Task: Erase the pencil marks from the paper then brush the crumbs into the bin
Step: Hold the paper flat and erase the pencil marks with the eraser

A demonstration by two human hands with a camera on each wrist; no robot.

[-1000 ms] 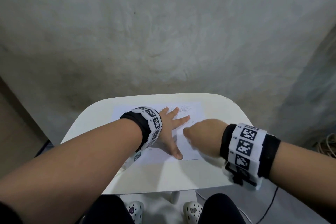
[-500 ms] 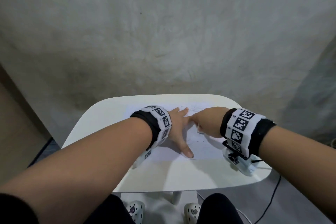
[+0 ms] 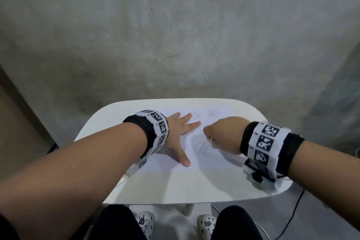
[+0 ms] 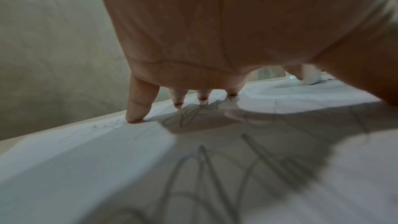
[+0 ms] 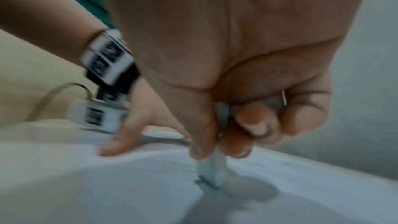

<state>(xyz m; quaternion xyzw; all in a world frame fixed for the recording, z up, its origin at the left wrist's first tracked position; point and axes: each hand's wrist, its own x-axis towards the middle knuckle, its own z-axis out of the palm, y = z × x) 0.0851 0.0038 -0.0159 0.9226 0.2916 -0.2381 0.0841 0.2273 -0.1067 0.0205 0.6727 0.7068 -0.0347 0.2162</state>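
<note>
A white sheet of paper (image 3: 214,162) with grey pencil scribbles (image 3: 202,149) lies on a small white table (image 3: 185,187). My left hand (image 3: 181,132) lies flat on the paper with fingers spread, its fingertips (image 4: 135,117) pressing the sheet down. To its right, my right hand (image 3: 224,134) is curled and pinches a white eraser (image 5: 212,171) between thumb and fingers. The eraser's lower end touches the paper. More scribbles (image 3: 213,113) sit near the far edge of the sheet. No bin is in view.
A grey concrete wall (image 3: 175,35) rises just behind the table. A black cable (image 3: 296,206) hangs off the right side to the floor. My knees and white shoes (image 3: 206,224) show below the table's near edge.
My right hand with the eraser went forward toward the left fingertips, then came back right and nearer me. The left hand has stayed pressed on the paper.
</note>
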